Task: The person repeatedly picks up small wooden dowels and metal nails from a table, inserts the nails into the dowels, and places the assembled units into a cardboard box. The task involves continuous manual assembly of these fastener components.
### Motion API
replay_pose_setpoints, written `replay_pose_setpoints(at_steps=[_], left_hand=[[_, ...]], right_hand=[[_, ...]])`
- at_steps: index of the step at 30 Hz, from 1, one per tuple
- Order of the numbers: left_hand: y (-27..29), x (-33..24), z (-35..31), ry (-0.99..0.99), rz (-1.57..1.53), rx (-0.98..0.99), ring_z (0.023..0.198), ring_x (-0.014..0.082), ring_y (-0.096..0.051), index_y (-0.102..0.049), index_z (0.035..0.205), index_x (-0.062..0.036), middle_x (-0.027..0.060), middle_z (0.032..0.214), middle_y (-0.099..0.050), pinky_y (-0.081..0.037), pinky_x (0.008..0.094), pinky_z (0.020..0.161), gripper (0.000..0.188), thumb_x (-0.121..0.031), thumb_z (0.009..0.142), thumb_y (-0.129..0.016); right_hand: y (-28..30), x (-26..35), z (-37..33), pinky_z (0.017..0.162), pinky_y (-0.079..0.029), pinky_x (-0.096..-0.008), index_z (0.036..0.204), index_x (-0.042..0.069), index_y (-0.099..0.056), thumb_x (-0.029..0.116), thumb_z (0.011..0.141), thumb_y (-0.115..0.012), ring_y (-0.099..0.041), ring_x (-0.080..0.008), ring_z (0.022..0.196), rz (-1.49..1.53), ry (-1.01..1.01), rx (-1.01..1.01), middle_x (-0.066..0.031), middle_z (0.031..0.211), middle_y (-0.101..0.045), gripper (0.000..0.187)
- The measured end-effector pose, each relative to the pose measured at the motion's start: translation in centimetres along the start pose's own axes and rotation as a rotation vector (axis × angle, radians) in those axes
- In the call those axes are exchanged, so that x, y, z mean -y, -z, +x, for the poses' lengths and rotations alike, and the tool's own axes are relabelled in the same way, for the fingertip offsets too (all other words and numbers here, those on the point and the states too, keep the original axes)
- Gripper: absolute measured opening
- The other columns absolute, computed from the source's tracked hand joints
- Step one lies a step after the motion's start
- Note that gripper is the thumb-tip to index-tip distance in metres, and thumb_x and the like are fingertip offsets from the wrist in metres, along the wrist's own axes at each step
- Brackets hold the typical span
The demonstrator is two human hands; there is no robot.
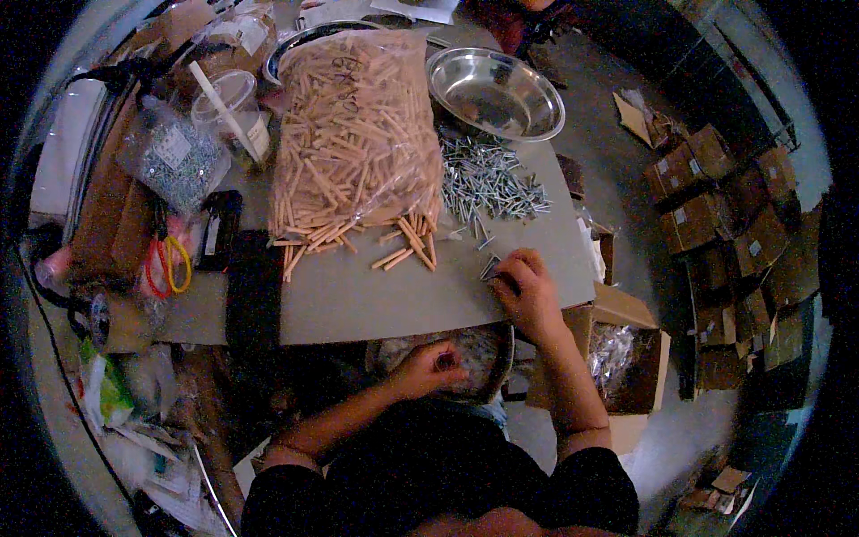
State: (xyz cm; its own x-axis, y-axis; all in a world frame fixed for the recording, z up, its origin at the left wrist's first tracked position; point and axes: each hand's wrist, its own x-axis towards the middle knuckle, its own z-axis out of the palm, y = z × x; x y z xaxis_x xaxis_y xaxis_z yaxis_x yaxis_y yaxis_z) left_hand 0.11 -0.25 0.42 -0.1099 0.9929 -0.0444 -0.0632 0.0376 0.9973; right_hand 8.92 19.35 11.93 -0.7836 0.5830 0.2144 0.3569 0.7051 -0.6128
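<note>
My right hand (526, 294) is at the table's front right, its fingers pinched on a metal screw (490, 266). Just beyond it lies a loose heap of silvery screws (488, 179). My left hand (426, 370) is curled closed below the table edge; whatever it may hold is hidden. Under that hand sits a round basin (504, 367), with blurred contents. A large clear bag of wooden dowels (353, 143) covers the middle of the table, and several dowels (416, 242) spill from its near end.
An empty steel bowl (497, 94) stands behind the screws. To the left are a clear plastic cup (228, 107), a bag of small metal parts (174, 157) and red-and-yellow-handled scissors (168, 265). An open carton (626, 358) is at my right, with stacked cartons (693, 224) beyond.
</note>
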Motion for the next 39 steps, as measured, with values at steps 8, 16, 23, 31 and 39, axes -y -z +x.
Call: replay_pose_setpoints(at_steps=[8, 16, 23, 31, 39], left_hand=[[0.3, -0.9, 0.1, -0.053, -0.03, 0.028, 0.079, 0.0095, -0.05, -0.052, 0.09, -0.0048, 0.0017, 0.084, -0.054, -0.044, 0.0263, 0.072, 0.023, -0.022, 0.083, -0.066], [0.6, -0.6, 0.1, 0.015, 0.044, 0.04, 0.078, 0.0106, -0.052, -0.052, 0.091, -0.0046, 0.0023, 0.083, -0.056, -0.045, 0.0265, 0.072, 0.024, -0.022, 0.083, -0.066], [0.2, -2.0, 0.3, -0.016, -0.015, -0.005, 0.078, 0.0108, -0.051, -0.054, 0.091, -0.0048, 0.0028, 0.084, -0.056, -0.045, 0.0271, 0.071, 0.023, -0.022, 0.083, -0.066], [0.3, -2.7, -0.5, 0.055, -0.085, -0.005, 0.077, 0.0112, -0.05, -0.052, 0.088, -0.0054, 0.003, 0.083, -0.055, -0.045, 0.0274, 0.069, 0.022, -0.021, 0.083, -0.066], [1.7, -6.2, -0.8, 0.008, -0.072, -0.024, 0.075, 0.0106, -0.05, -0.052, 0.088, -0.0048, 0.0025, 0.082, -0.054, -0.045, 0.0244, 0.062, 0.023, -0.023, 0.083, -0.066]], right_hand=[[1.6, 0.8, 1.7, 0.089, -0.044, -0.0378, 0.116, 0.008, -0.055, 0.007, 0.067, -0.068, -0.05, -0.0329, 0.104, -0.053, 0.101, 0.074, -0.015, 0.115, -0.046, 0.05], [1.8, 0.0, 1.3, 0.091, -0.043, -0.0392, 0.113, 0.011, -0.057, 0.007, 0.068, -0.065, -0.048, -0.0346, 0.107, -0.182, 0.176, 0.183, -0.0168, 0.114, -0.047, 0.046], [-1.2, 2.3, 1.7, 0.079, -0.046, -0.0393, 0.093, 0.006, -0.062, 0.011, 0.07, -0.068, -0.054, -0.0318, 0.092, -0.22, 0.266, 0.035, -0.0126, 0.097, -0.056, 0.024], [-5.7, 6.0, 3.7, 0.069, -0.045, -0.0402, 0.075, 0.008, -0.06, 0.018, 0.071, -0.068, -0.056, -0.0285, 0.077, -0.402, 0.291, -0.117, -0.0077, 0.079, -0.058, 0.014], [-5.1, 4.8, 2.1, 0.069, -0.045, -0.041, 0.084, 0.007, -0.058, 0.011, 0.073, -0.063, -0.056, -0.0298, 0.079, -0.424, 0.375, -0.08, -0.0094, 0.084, -0.06, 0.013]])
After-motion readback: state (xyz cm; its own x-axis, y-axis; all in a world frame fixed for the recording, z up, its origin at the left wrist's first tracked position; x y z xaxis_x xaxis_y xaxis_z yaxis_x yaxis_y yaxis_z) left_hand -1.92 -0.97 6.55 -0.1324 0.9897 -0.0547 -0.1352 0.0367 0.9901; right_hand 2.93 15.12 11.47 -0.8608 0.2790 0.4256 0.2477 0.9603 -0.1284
